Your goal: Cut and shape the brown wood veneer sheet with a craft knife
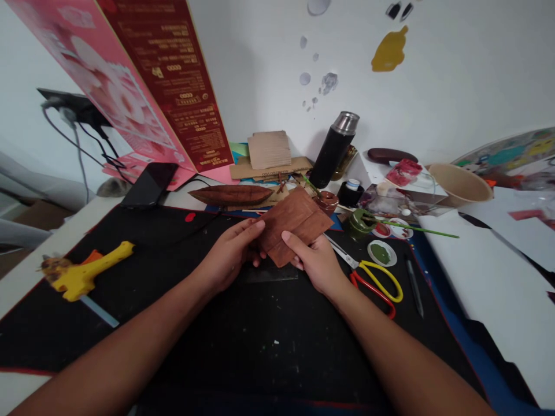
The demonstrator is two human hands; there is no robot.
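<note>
A flat piece of brown-painted cardboard (pixel 299 222) is held tilted above the black mat (pixel 208 358). My left hand (pixel 234 251) grips its left edge, thumb on top and fingers curled beneath. My right hand (pixel 315 260) pinches the lower right part, its thumb lying across the surface. A lengthwise line runs over the piece. Behind it lies a brown boat-shaped piece (pixel 232 195). Scissors (pixel 368 274) with one yellow and one red handle rest just right of my right hand.
At left lie a yellow glue gun (pixel 91 268) and a black phone (pixel 150 185). A black thermos (pixel 333 149) stands at the back. To the right are a green paint jar (pixel 359 224) with a brush (pixel 416 228) across it, a lid with green paint (pixel 381 253) and a dark pen (pixel 414 286).
</note>
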